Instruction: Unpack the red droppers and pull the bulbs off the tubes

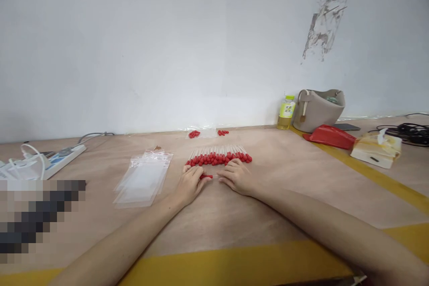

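Both hands rest low over the table, just in front of a row of thin pale sticks with red tips [219, 158]. My left hand [191, 184] is closed round the red end of a small piece [207, 177] that lies between the hands. A thin clear or white part runs from it toward my right hand [237, 178], whose fingers are pressed together at its other end. My right fingertips also reach the red tips in the row. Behind the row, small red pieces [194, 134] lie on clear plastic, with more red pieces [223, 132] beside them.
Clear zip bags [142, 181] lie stacked at the left, with a power strip [63, 161] beyond. On the right stand a bottle [286, 112] and a grey bag [315, 111], near a red packet [331, 137], a tissue pack [377, 148] and black cables [407, 132].
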